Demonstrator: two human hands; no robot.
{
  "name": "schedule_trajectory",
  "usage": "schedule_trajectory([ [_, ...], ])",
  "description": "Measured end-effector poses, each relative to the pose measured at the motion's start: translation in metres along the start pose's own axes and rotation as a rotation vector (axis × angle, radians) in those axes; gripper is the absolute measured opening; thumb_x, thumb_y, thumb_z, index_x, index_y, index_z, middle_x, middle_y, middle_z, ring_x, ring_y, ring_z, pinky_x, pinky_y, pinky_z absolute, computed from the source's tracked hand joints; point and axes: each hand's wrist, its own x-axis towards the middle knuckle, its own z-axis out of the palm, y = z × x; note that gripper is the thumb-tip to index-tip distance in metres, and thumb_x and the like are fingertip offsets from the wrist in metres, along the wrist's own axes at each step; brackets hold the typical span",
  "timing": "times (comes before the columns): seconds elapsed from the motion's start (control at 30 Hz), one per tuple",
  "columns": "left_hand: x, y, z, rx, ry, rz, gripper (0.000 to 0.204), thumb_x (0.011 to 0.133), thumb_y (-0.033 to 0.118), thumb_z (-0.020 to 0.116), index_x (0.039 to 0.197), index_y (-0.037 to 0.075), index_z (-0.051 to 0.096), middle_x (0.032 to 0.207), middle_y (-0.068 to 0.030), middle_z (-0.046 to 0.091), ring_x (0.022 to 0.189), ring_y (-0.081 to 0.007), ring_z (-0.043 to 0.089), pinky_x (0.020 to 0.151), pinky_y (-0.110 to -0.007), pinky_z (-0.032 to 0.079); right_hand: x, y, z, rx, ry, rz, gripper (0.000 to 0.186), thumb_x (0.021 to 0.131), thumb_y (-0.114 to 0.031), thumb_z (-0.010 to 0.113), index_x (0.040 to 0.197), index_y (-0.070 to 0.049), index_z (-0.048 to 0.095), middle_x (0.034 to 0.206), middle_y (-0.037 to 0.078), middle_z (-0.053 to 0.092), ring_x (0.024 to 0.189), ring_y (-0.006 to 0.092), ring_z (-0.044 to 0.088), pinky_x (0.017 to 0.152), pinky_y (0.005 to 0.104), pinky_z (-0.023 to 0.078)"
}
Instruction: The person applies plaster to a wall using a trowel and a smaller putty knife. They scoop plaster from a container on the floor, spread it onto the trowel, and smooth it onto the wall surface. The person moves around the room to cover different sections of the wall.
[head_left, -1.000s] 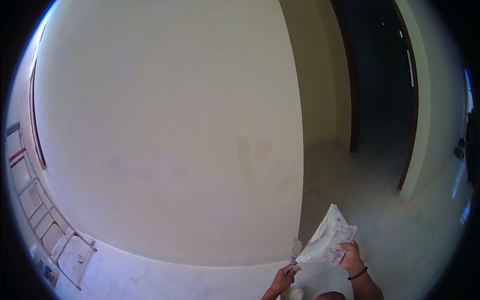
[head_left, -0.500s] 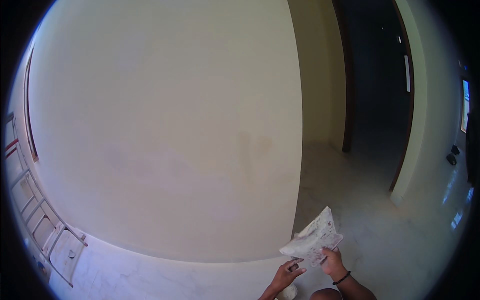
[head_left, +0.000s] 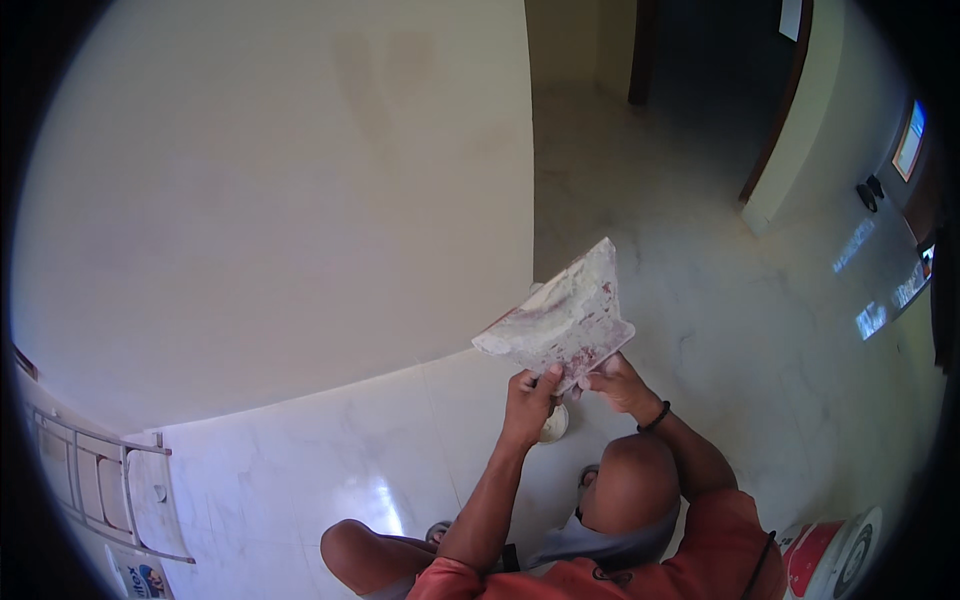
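Observation:
In front of my knees I hold up a roughly triangular putty board (head_left: 565,325), smeared with whitish paste over reddish patches. My left hand (head_left: 530,405) is closed on its lower edge, with the thumb on the face. My right hand (head_left: 618,385) pinches the lower right corner; a dark beaded bracelet circles that wrist. Whether the left fingers also hold a small tool behind the board, I cannot tell. Below the hands, a small round tub (head_left: 553,425) with pale contents stands on the floor, partly covered by my left wrist.
A pale wall (head_left: 250,220) with darker patches rises ahead, ending at a corner beside a dark doorway (head_left: 715,90). A metal ladder (head_left: 127,490) is at the left. A red and white bucket (head_left: 835,555) stands close at my right. Dark footwear (head_left: 868,196) lies farther right.
The view has tilted down, showing my knees and the bucket. My left hand, earlier just under the board with fingers partly spread, now grips its lower edge beside the right hand.

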Motion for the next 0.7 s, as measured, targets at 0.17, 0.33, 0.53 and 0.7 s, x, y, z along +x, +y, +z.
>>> schedule_trajectory([
  [0.17,0.004,-0.010,0.000,0.005,0.054,-0.070,0.031,0.090,0.033,0.061,0.080,0.003,0.063,0.064,-0.0015,0.057,0.053,-0.0059,0.047,0.048,-0.023,0.037,-0.012,0.009,-0.036,0.099,-0.170,0.098,0.044,0.088,-0.023,0.057,0.125,-0.003,0.047,0.112,0.011,0.059,0.098,0.0229,0.059,0.078,0.0389,0.050],
  [0.33,0.001,-0.011,-0.003,-0.012,-0.070,-0.165,0.030,0.089,0.032,0.061,0.088,0.002,0.065,0.070,-0.0004,0.059,0.059,-0.0051,0.050,0.052,-0.022,0.039,-0.006,0.037,-0.016,0.241,0.185,0.189,0.046,0.090,-0.033,0.054,0.127,-0.006,0.046,0.119,0.009,0.056,0.102,0.0246,0.058,0.083,0.0393,0.049],
  [0.53,-0.005,-0.040,0.018,-0.023,-0.090,-0.126,0.028,0.090,0.029,0.061,0.093,0.001,0.066,0.078,-0.0001,0.062,0.067,-0.0061,0.052,0.059,-0.022,0.042,-0.012,0.078,-0.061,0.428,0.170,0.074,0.046,0.092,-0.035,0.053,0.127,-0.008,0.044,0.125,0.008,0.052,0.109,0.0245,0.055,0.085,0.0406,0.050],
  [0.7,0.004,-0.027,-0.014,-0.161,0.196,-0.069,0.027,0.090,0.026,0.060,0.092,0.000,0.066,0.080,0.0003,0.062,0.070,-0.0079,0.052,0.066,-0.025,0.042,0.000,0.046,-0.059,0.004,0.290,0.205,0.033,0.095,-0.031,0.048,0.113,-0.003,0.049,0.093,0.012,0.060,0.084,0.0227,0.062,0.065,0.0383,0.053],
])
